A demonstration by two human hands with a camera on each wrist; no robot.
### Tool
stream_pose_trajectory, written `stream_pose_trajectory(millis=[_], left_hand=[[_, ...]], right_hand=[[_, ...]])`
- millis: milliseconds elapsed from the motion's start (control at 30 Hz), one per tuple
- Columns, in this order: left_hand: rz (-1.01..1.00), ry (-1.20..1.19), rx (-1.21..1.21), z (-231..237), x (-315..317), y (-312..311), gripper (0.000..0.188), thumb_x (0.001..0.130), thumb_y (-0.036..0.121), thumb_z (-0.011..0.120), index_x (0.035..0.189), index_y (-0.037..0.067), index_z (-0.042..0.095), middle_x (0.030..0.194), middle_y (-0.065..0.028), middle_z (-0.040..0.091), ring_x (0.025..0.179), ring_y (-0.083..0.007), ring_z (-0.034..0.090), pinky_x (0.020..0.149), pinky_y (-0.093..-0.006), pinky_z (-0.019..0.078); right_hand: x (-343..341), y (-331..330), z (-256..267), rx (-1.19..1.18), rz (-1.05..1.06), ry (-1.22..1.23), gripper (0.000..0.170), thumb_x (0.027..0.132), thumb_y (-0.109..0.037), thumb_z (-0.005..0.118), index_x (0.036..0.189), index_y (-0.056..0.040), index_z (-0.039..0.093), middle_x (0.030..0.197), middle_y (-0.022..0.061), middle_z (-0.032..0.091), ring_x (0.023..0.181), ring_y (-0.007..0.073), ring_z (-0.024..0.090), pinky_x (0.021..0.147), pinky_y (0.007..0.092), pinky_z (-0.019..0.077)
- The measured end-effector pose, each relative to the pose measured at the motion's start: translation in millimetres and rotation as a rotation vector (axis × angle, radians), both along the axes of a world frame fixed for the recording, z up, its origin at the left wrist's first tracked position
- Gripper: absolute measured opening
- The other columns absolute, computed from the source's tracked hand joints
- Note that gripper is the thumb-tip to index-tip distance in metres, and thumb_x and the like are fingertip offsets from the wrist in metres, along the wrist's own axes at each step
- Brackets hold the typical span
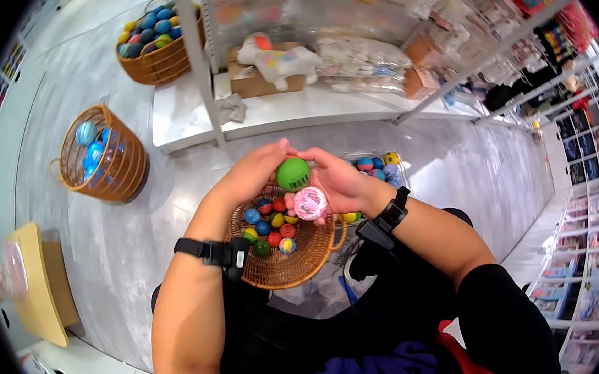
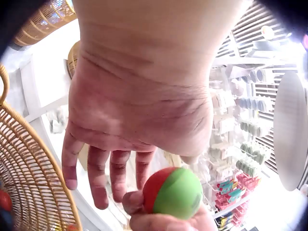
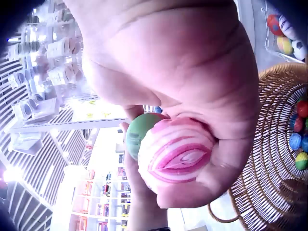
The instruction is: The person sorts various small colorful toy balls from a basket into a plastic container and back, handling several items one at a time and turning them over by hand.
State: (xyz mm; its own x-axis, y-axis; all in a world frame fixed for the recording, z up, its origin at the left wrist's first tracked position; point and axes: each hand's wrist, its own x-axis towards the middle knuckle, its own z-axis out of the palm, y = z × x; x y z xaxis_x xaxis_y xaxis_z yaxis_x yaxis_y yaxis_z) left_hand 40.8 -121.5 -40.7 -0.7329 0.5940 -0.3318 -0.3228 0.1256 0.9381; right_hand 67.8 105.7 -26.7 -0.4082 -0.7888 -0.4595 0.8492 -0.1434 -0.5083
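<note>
In the head view both hands meet above a wicker basket (image 1: 299, 267) of small balls. My right hand (image 1: 346, 182) curls round a pink-and-white striped ball (image 1: 310, 203), which the right wrist view shows large against the curled fingers (image 3: 185, 195). A green ball (image 1: 293, 174) sits between the hands; its other side is red in the left wrist view (image 2: 161, 185), where fingertips of my right hand touch it from below. My left hand (image 1: 254, 172) is beside the green ball, its fingers (image 2: 97, 180) extended; whether it touches the ball is unclear.
Two more wicker baskets with balls stand at the left, one upper (image 1: 154, 67) and one lower (image 1: 120, 164). A wire bin of balls (image 1: 379, 167) is beyond my right hand. White shelving (image 1: 277, 117) with packaged goods runs across the front, and a yellowish board (image 1: 38, 282) is lower left.
</note>
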Motion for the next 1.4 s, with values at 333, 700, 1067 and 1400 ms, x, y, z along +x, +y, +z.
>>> stream_pose_trajectory(millis=[333,700,1067,1400], left_hand=[[0.057,0.307,0.043,20.5,49.0,76.9,0.079,0.096,0.033,0.083,0.158,0.007,0.041,0.131,-0.0137,0.066,0.122,-0.0226,0.065,0.105,-0.0379,0.0529],[0.278,-0.154,0.135,16.7,45.4,130.1,0.050,0.097,0.008,0.074,0.141,0.001,0.050,0.122,-0.0120,0.064,0.109,-0.0235,0.072,0.079,-0.0384,0.0693],[-0.032,0.158,-0.541,-58.0,19.0,82.3,0.049,0.089,0.014,0.075,0.134,0.005,0.057,0.107,-0.0077,0.067,0.090,-0.0152,0.067,0.072,-0.0304,0.0552],[-0.187,0.520,-0.693,-57.0,20.9,70.2,0.054,0.086,0.015,0.076,0.136,0.003,0.059,0.131,-0.0202,0.061,0.120,-0.0315,0.064,0.105,-0.0407,0.0511]], right_hand=[[16.5,65.0,-1.4,-0.052,-0.152,-0.024,0.057,0.107,-0.057,0.054,0.128,-0.0053,0.063,0.102,0.0083,0.075,0.083,0.0233,0.077,0.057,0.0399,0.0625],[10.5,102.6,35.6,0.048,-0.435,0.400,0.066,0.105,-0.032,0.072,0.154,-0.0097,0.033,0.142,0.0106,0.059,0.125,0.0186,0.062,0.101,0.0385,0.0546],[-24.9,182.5,-74.4,1.168,0.133,1.322,0.060,0.078,-0.029,0.084,0.128,-0.0120,0.054,0.112,0.0186,0.069,0.113,0.0373,0.065,0.089,0.0463,0.0537],[17.7,169.1,-175.1,1.407,0.734,1.594,0.063,0.081,-0.013,0.077,0.142,-0.0176,0.060,0.129,0.0123,0.064,0.118,0.0336,0.065,0.099,0.0498,0.0516]])
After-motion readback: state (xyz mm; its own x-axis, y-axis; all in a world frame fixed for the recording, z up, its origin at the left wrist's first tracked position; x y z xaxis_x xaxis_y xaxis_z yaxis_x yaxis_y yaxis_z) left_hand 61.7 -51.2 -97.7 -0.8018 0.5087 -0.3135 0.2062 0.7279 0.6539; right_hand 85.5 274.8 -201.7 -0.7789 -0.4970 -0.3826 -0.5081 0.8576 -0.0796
